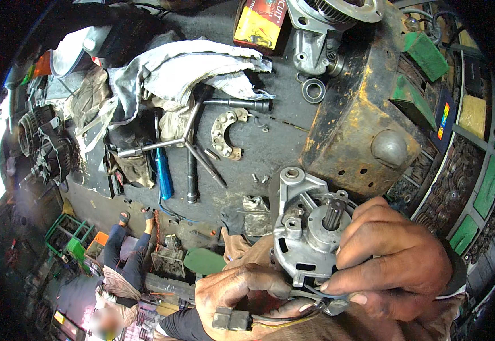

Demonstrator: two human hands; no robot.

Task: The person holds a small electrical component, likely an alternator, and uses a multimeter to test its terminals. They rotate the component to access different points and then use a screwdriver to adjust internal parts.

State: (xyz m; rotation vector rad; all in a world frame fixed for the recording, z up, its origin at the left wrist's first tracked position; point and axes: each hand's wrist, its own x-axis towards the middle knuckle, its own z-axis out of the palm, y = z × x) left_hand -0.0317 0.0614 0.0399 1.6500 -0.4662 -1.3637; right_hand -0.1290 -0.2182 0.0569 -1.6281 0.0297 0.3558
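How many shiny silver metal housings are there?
2. One silver housing is held between the left hand and right hand. The other housing sits at the top of the bench, beside the rusty drum. More may be hidden under rags.

Your left hand [241,295] and right hand [392,264] are both bare and gloveless, smeared with dark grease on fingers and knuckles. Just behind your right hand sits a dark wristband with a pale edge; no rings.

Packages and labels on the worktop

A red and yellow carton [257,24] is seen at the top edge; a small rainbow-striped label [444,120] is fixed at right.
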